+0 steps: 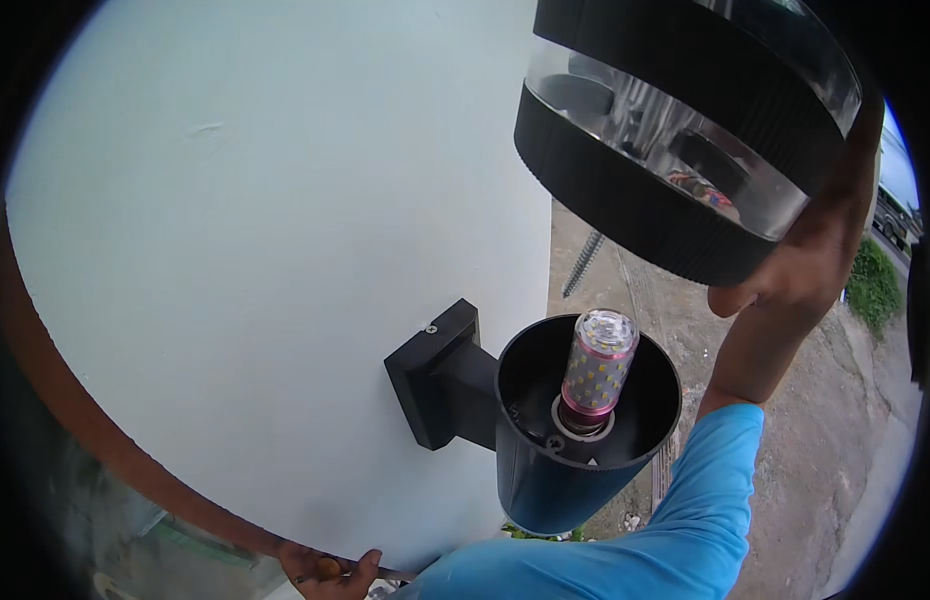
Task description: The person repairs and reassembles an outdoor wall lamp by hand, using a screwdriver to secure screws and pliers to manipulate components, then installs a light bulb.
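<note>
A black cylindrical wall lamp [575,490] stands open at the top, with a clear-topped LED bulb [598,370] upright in its socket. Above it, my right hand [800,265] grips a lamp cover [645,205] of black rings and clear plastic from the right side; most fingers are hidden behind it. A long screw [583,264] points down from beneath the cover, apart from the lamp body. At the bottom left, my left hand [330,578] is closed at the brown edge, around something small that I cannot make out.
The lamp's square bracket [435,370] is fixed to a pale wall [265,220] with a brown edge [135,455] curving along the lower left. Rough concrete ground [805,430] lies below right, with a green bush [873,280] and a vehicle [890,218] beyond.
</note>
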Demonstrator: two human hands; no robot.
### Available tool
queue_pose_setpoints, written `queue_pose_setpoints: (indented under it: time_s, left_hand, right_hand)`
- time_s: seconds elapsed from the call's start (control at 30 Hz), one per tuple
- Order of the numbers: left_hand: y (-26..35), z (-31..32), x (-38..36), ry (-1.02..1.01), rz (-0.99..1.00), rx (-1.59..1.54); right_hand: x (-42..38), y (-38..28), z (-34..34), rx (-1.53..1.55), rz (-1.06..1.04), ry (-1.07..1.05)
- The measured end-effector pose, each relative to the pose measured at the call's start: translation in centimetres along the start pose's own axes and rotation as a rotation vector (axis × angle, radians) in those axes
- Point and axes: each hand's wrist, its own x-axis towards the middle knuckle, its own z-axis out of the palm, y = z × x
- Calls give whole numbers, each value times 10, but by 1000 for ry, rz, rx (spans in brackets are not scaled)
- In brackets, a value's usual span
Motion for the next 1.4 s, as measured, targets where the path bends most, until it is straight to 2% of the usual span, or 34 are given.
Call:
queue_pose_setpoints:
  time_s: [0.1, 0.2, 0.3, 0.4, 0.47, 0.53, 0.6, 0.63, 0.67, 0.77, 1.13, 1.23, 1.33, 1.4]
  left_hand:
    - [5, -3, 2, -43, -55, -10]
    - [0, -7, 4, -87, 78, 163]
    - [-8, -9, -1, -36, -90, 48]
    - [17, -9, 29, -215, 380, 613]
    - [8, -13, 12, -209, 312, 662]
    - [10, -16, -2, -157, 298, 666]
    - [4, -10, -24, -5, 44, 234]
    - [4, -9, -37, 70, -77, 12]
    - [-2, 0, -7, 52, -67, 23]
    - [2, 5, -4, 33, -8, 36]
    - [-2, 1, -5, 19, 2, 92]
    - [-11, -1, -7, 24, 52, 124]
    - [-11, -2, -7, 9, 59, 115]
    - [-7, 0, -3, -6, 95, 95]
  right_hand:
    - [-13, -15, 1, 119, 41, 6]
    - [-14, -20, 11, 345, 92, 28]
    - [5, -14, 37, 734, 134, 54]
    - [24, -8, 53, 1004, 143, 51]
    - [28, -18, 51, 1077, 122, 48]
    - [26, -22, 46, 1055, 65, 29]
    - [24, -18, 49, 1157, -67, 12]
    - [24, -26, 42, 1210, -69, 13]
    - [16, -4, 53, 1241, -69, 9]
    - [17, 12, 67, 1261, -103, -21]
    - [11, 0, 68, 1266, -12, -55]
    - [10, -2, 60, 1223, 44, -105]
    - [6, -17, 57, 1225, 171, -60]
    - [4, -21, 57, 1188, 182, -69]
